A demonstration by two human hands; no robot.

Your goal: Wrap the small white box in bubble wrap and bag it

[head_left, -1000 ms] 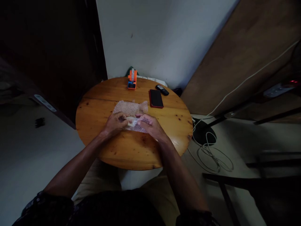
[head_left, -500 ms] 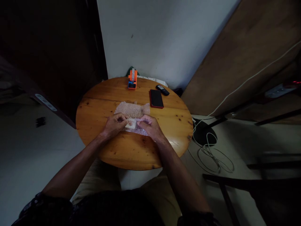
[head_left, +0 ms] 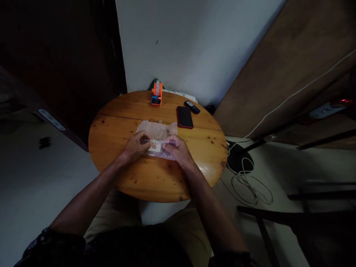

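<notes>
A sheet of bubble wrap [head_left: 155, 129] lies spread on the round wooden table [head_left: 155, 178]. On its near part rests a small white flat piece [head_left: 155, 145] with a reddish mark in the middle. My left hand [head_left: 136, 145] pinches this piece at its left edge, thumb and forefinger together. At the opposite edge, my right hand [head_left: 175, 148] grips it between thumb and curled fingers. The fingers cover both ends of the white piece, and its exact kind is too small to make out.
An orange tape dispenser [head_left: 157, 93] stands at the table's far edge by the wall. A smartphone [head_left: 185, 117] with a red edge and a dark handset [head_left: 192, 106] lie beyond the bubble wrap to the right. A coiled white cable [head_left: 247, 185] lies on the floor.
My left hand has shifted slightly, its fingers more arched. The white piece shows a little more between my hands. The right hand stays in nearly the same place.
</notes>
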